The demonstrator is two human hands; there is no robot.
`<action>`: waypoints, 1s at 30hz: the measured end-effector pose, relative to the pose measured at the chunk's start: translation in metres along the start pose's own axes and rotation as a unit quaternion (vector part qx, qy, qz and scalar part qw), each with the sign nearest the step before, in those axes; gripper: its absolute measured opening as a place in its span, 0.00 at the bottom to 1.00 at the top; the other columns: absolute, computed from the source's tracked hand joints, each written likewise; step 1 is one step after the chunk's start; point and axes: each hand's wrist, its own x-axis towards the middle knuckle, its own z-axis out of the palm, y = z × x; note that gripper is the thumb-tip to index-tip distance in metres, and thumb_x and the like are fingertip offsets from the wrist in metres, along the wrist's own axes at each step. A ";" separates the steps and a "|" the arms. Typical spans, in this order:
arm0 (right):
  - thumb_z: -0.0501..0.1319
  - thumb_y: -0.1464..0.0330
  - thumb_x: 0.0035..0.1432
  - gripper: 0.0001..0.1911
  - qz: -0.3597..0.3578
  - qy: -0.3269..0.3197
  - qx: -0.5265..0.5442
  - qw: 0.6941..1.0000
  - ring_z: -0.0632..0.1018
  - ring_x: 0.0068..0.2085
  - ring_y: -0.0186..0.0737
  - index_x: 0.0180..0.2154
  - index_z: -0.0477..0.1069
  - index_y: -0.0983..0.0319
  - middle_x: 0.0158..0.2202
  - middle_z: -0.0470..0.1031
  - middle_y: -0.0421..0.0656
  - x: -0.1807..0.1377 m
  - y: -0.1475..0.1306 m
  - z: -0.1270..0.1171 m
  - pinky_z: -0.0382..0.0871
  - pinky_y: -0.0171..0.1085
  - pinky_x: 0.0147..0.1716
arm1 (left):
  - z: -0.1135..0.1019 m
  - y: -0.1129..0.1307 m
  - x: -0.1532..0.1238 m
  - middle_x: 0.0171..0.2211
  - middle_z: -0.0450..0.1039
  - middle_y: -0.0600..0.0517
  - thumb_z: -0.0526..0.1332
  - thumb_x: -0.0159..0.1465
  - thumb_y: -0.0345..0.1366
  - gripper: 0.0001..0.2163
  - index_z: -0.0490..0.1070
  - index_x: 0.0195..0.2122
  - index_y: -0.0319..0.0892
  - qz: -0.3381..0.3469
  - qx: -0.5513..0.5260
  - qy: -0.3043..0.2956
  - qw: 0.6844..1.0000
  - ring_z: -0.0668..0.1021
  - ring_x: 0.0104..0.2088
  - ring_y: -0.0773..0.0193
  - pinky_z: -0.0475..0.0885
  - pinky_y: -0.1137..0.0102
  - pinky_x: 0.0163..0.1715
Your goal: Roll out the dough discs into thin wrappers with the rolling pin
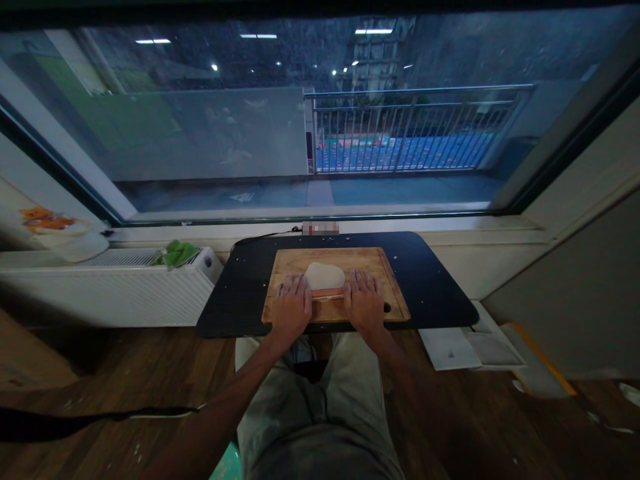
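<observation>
A pale flattened piece of dough (325, 275) lies on a wooden cutting board (290, 258). Across its near edge runs a rolling pin (328, 293), reddish with a light printed strip. My left hand (291, 303) is over the pin's left end, fingers pointing forward and bent down onto it. On the right end, my right hand (365, 300) holds the pin the same way. Both palms cover the ends, so the grip underneath is hidden. The dough sits between the hands, touching or very close to the fingertips.
The board rests on a small black table (430, 287) with scattered crumbs. Behind stand a windowsill (450, 225) and a large window. A white radiator (125, 293) with a green cloth (176, 253) is at left. Flat white items (450, 350) lie at lower right.
</observation>
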 end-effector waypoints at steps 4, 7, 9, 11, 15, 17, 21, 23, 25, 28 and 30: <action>0.49 0.67 0.78 0.29 -0.007 0.024 0.005 1.000 0.73 0.72 0.57 0.71 0.73 0.67 0.69 0.78 0.57 -0.006 0.001 -0.001 0.57 0.57 0.74 | -0.002 0.000 -0.002 0.73 0.73 0.44 0.48 0.80 0.39 0.25 0.74 0.72 0.41 0.008 -0.009 0.000 1.000 0.70 0.77 0.43 0.66 0.46 0.74; 0.50 0.67 0.78 0.29 -0.008 0.029 0.009 1.000 0.73 0.72 0.58 0.71 0.73 0.67 0.69 0.78 0.58 -0.009 0.001 0.000 0.57 0.57 0.74 | -0.003 0.000 -0.005 0.74 0.72 0.43 0.49 0.80 0.40 0.25 0.74 0.73 0.43 0.011 -0.014 0.001 1.000 0.70 0.77 0.44 0.65 0.45 0.76; 0.50 0.67 0.78 0.29 -0.009 0.032 0.013 0.999 0.73 0.72 0.59 0.71 0.73 0.68 0.70 0.77 0.58 -0.010 0.002 0.000 0.58 0.58 0.73 | -0.004 0.001 -0.007 0.74 0.72 0.42 0.50 0.79 0.40 0.26 0.73 0.74 0.43 0.011 -0.018 0.007 1.000 0.70 0.77 0.43 0.64 0.43 0.76; 0.50 0.67 0.78 0.28 -0.010 0.036 0.016 0.999 0.73 0.72 0.59 0.71 0.73 0.68 0.69 0.78 0.58 -0.012 0.002 0.002 0.59 0.58 0.73 | -0.004 0.002 -0.010 0.73 0.72 0.43 0.50 0.79 0.39 0.26 0.72 0.74 0.44 0.012 -0.017 0.016 1.000 0.70 0.76 0.43 0.63 0.42 0.77; 0.51 0.67 0.78 0.28 -0.011 0.044 0.014 0.999 0.74 0.71 0.58 0.70 0.74 0.69 0.67 0.80 0.58 -0.017 0.004 0.004 0.59 0.56 0.73 | -0.003 0.003 -0.018 0.73 0.73 0.42 0.50 0.80 0.40 0.25 0.72 0.74 0.43 0.018 -0.012 0.029 0.999 0.70 0.76 0.44 0.63 0.45 0.77; 0.51 0.67 0.78 0.27 -0.013 0.049 0.011 0.999 0.75 0.71 0.58 0.69 0.75 0.68 0.67 0.80 0.58 -0.020 0.004 0.005 0.59 0.56 0.73 | -0.002 0.004 -0.023 0.74 0.72 0.42 0.49 0.80 0.40 0.25 0.73 0.73 0.42 0.021 -0.010 0.028 0.999 0.70 0.77 0.44 0.63 0.46 0.77; 0.51 0.67 0.78 0.26 -0.026 0.055 0.019 0.998 0.76 0.68 0.57 0.67 0.77 0.67 0.65 0.81 0.57 -0.025 0.003 0.003 0.59 0.56 0.73 | 0.001 0.004 -0.032 0.74 0.72 0.42 0.49 0.81 0.39 0.26 0.72 0.74 0.41 0.029 -0.018 0.029 0.999 0.70 0.77 0.45 0.63 0.46 0.77; 0.52 0.67 0.77 0.26 -0.030 0.056 0.025 0.998 0.76 0.68 0.57 0.67 0.77 0.67 0.65 0.82 0.57 -0.028 0.004 0.002 0.60 0.56 0.72 | 0.003 0.004 -0.036 0.74 0.71 0.42 0.49 0.80 0.39 0.26 0.71 0.75 0.43 0.029 -0.024 0.034 0.999 0.69 0.77 0.44 0.63 0.44 0.77; 0.52 0.68 0.77 0.26 -0.035 0.058 0.026 0.997 0.75 0.69 0.57 0.67 0.76 0.67 0.65 0.81 0.58 -0.032 0.006 0.002 0.60 0.56 0.73 | 0.004 0.004 -0.040 0.74 0.71 0.43 0.51 0.80 0.39 0.27 0.68 0.77 0.44 0.032 -0.029 0.039 0.998 0.69 0.78 0.45 0.63 0.43 0.78; 0.52 0.68 0.76 0.27 -0.045 0.064 0.022 0.997 0.74 0.70 0.57 0.70 0.74 0.66 0.67 0.80 0.57 -0.039 0.008 0.002 0.60 0.57 0.73 | 0.007 0.003 -0.049 0.74 0.71 0.46 0.52 0.79 0.39 0.28 0.65 0.79 0.47 0.046 -0.040 0.042 0.997 0.69 0.77 0.46 0.63 0.45 0.78; 0.51 0.68 0.77 0.28 -0.049 0.066 0.021 0.996 0.74 0.71 0.56 0.71 0.73 0.65 0.68 0.79 0.57 -0.043 0.010 0.001 0.60 0.57 0.73 | 0.008 0.004 -0.053 0.75 0.70 0.47 0.52 0.79 0.39 0.28 0.65 0.79 0.48 0.049 -0.043 0.045 0.997 0.70 0.77 0.47 0.62 0.47 0.79</action>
